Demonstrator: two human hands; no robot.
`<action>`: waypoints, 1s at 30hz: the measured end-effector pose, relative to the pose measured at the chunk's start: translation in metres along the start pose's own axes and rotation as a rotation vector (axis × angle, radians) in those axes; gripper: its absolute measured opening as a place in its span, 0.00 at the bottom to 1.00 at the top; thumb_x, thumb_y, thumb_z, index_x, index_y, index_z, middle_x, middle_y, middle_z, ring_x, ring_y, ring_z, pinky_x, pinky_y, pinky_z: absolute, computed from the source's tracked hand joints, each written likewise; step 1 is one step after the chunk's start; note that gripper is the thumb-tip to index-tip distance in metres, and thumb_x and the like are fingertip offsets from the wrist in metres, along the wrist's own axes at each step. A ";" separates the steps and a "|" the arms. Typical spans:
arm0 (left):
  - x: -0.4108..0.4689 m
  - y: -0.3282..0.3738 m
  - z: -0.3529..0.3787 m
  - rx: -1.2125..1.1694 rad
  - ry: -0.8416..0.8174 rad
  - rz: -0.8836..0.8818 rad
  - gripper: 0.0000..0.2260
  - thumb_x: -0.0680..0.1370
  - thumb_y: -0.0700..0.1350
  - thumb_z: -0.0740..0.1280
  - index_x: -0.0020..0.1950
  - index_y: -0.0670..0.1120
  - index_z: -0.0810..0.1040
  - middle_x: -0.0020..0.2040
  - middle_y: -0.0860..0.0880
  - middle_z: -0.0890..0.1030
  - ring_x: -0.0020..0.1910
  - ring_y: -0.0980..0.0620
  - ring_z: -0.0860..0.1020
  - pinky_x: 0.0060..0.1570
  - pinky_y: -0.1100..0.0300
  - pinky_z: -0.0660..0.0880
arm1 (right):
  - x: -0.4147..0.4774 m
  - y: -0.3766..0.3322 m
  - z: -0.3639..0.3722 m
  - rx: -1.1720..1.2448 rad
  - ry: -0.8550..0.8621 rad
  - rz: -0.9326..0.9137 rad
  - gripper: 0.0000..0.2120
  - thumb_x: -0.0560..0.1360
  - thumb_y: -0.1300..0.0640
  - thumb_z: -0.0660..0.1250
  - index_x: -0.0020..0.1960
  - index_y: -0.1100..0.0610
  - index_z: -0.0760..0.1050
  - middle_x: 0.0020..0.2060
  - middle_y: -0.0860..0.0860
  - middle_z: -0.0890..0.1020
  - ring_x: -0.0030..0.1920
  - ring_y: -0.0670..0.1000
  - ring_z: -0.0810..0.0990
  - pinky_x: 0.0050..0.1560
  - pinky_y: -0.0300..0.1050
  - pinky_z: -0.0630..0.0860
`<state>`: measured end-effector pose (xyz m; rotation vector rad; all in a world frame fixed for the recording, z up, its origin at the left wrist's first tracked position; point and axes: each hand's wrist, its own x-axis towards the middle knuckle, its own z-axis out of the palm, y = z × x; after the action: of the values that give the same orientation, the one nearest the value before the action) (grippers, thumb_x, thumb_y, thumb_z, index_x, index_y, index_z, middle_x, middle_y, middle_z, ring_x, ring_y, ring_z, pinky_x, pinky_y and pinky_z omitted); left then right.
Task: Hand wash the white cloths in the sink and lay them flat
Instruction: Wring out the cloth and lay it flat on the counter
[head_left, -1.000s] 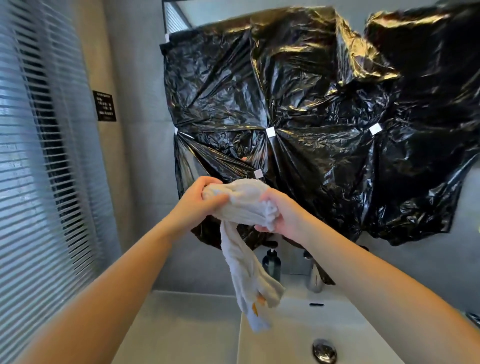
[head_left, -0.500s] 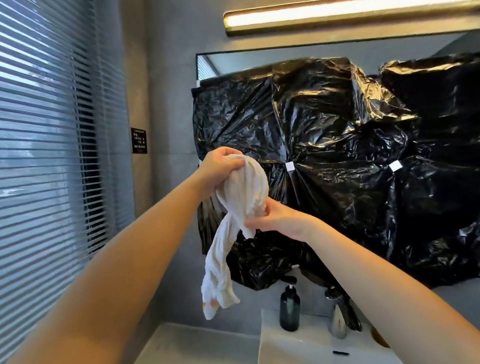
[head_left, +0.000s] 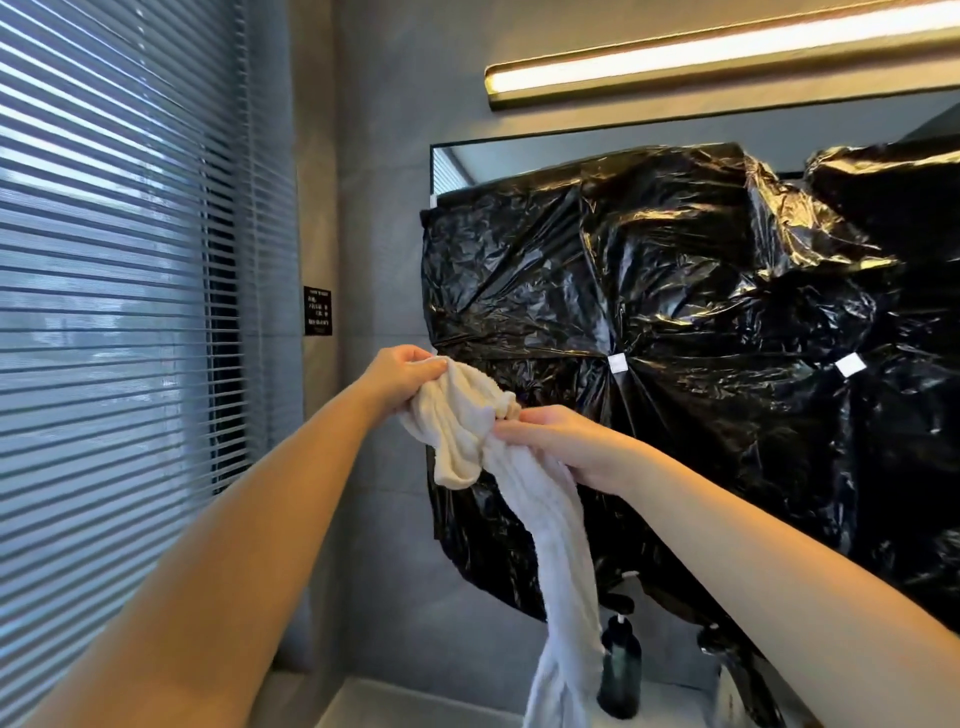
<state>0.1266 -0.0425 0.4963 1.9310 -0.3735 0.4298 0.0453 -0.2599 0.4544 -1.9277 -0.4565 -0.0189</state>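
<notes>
Pale tabletop (head_left: 415, 707) along the frame's bottom edge — a dark pump bottle (head_left: 619, 675) stands upright on it.

The cloth (head_left: 524, 467) is white with a fine ribbed weave; its bunched upper part looks cream and its hanging part a cooler white. The plastic sheet (head_left: 701, 291) is glossy black, all wrinkles with pale highlights, and it carries small white tape squares (head_left: 617, 362). The blinds (head_left: 104, 312) show grey-blue horizontal stripes. The wall (head_left: 374, 208) is plain grey, with a black sign (head_left: 317, 310) bearing white letters. The lamp (head_left: 727, 57) glows warm yellow-white in a brass-coloured housing. The bottle (head_left: 621, 675) is very dark, greenish
</notes>
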 end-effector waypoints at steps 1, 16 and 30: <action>-0.001 -0.003 0.001 -0.058 0.010 -0.066 0.05 0.78 0.45 0.70 0.45 0.45 0.79 0.50 0.42 0.81 0.47 0.48 0.79 0.51 0.50 0.78 | 0.000 0.000 0.002 0.043 -0.026 0.036 0.16 0.79 0.52 0.69 0.60 0.61 0.81 0.56 0.57 0.85 0.60 0.57 0.83 0.66 0.53 0.76; -0.088 -0.021 0.025 -0.029 -0.032 -0.110 0.20 0.80 0.52 0.62 0.32 0.44 0.78 0.28 0.45 0.78 0.23 0.50 0.75 0.27 0.59 0.73 | 0.023 0.000 0.025 0.449 0.171 0.047 0.14 0.84 0.58 0.61 0.44 0.63 0.78 0.42 0.59 0.80 0.45 0.57 0.79 0.47 0.50 0.76; -0.074 -0.061 0.010 -0.564 0.186 -0.449 0.07 0.78 0.41 0.64 0.53 0.42 0.79 0.44 0.45 0.77 0.41 0.48 0.76 0.36 0.55 0.76 | 0.038 0.021 0.002 0.263 0.324 0.128 0.07 0.79 0.63 0.67 0.54 0.65 0.81 0.50 0.60 0.84 0.49 0.56 0.83 0.51 0.53 0.80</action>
<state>0.0895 -0.0243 0.4084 1.3544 0.0662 0.1761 0.0872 -0.2534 0.4438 -1.6519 -0.1114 -0.1768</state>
